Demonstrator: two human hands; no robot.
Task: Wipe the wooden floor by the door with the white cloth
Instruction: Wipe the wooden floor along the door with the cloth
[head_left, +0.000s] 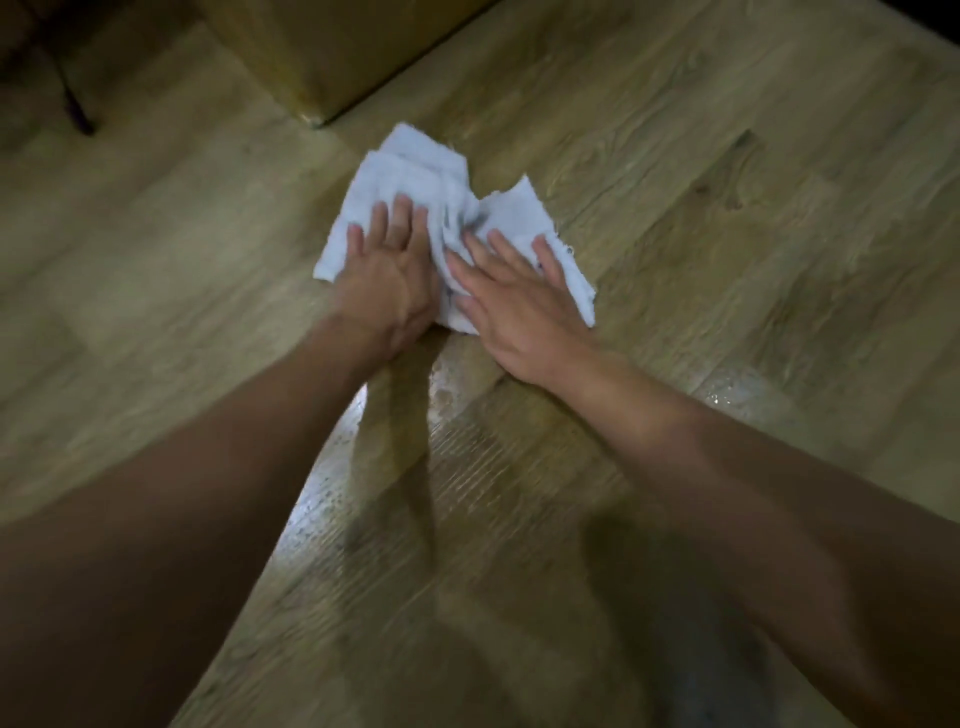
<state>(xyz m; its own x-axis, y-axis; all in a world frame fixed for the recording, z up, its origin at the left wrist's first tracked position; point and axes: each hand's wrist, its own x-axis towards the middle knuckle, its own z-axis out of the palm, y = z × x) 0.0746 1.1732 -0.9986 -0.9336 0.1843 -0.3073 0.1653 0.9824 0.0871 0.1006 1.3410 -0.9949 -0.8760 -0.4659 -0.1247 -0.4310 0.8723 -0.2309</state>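
Note:
A white cloth (415, 176) lies crumpled on the wooden floor (675, 208) a little above the middle of the view. My left hand (387, 280) presses flat on the cloth's left half, fingers spread. My right hand (514, 306) presses flat on its right half, fingers also spread. The two hands lie side by side with a bunched fold of cloth between them. Both bare forearms reach in from the bottom corners. A wet, shiny streak (322, 499) shows on the planks just behind the hands.
A wooden door or panel (332, 57) with its lower corner stands just beyond the cloth at the top. A dark thin leg or stand (78, 114) is at the top left. More wet sheen (727, 395) lies to the right of my right wrist.

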